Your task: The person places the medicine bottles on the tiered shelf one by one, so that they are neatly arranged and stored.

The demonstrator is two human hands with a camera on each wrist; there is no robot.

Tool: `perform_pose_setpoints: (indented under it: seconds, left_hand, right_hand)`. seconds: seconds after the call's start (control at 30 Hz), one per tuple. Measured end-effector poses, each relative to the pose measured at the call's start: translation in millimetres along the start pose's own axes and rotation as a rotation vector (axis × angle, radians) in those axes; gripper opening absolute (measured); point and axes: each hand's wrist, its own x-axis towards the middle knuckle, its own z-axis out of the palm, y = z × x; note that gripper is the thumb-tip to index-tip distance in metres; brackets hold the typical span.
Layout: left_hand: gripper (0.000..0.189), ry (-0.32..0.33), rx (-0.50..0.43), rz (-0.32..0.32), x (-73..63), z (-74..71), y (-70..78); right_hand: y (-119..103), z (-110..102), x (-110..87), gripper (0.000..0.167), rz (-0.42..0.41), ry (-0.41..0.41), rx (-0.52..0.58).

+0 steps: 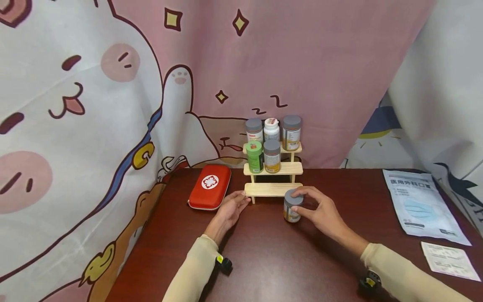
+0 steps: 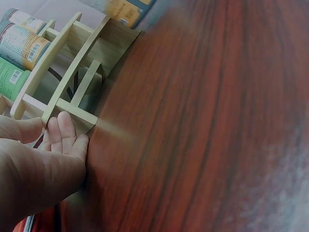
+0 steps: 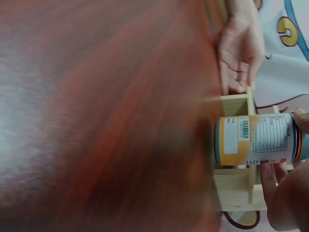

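My right hand [image 1: 324, 212] grips a jar [image 1: 292, 214] with a grey lid and an orange-and-white label, thumb and fingers near the lid. The jar is in front of the right end of a three-step wooden rack's bottom step [image 1: 266, 190]. At that step's left end, my left hand [image 2: 43, 164] pinches the wood between thumb and fingers. On the middle step stand a green bottle [image 1: 255, 158] and another grey-lidded jar [image 1: 272, 157]. The top step holds two grey-lidded jars [image 1: 292, 134] with a white bottle [image 1: 271, 130] between them.
A red zip case [image 1: 210, 186] with a white emblem lies left of the rack on the dark wooden table [image 1: 256, 260]. At the far right lie a face-mask packet [image 1: 424, 207] and a white blister pack [image 1: 450, 261]. A printed cloth [image 1: 320, 63] hangs behind.
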Motion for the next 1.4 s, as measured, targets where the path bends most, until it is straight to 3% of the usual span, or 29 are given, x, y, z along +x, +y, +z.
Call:
perform_pose_setpoints:
  seconds: [0.37,0.93,1.4]
  left_hand:
    - [0.016,-0.007,0.011,0.002,0.7,-0.8,-0.6]
    - [0.017,-0.022,0.013,-0.008,0.2,-3.4,-1.3]
    - [0.016,-0.040,0.004,-0.001,2.3,-6.7,-3.1]
  right_hand:
    - [-16,-15,16.4,0.035,0.059,0.037,-0.070]
    - [-41,-29,45.1,0.033,-0.030,0.059,-0.091]
    - [-44,-37,61.5,0.035,-0.096,0.121,-0.054]
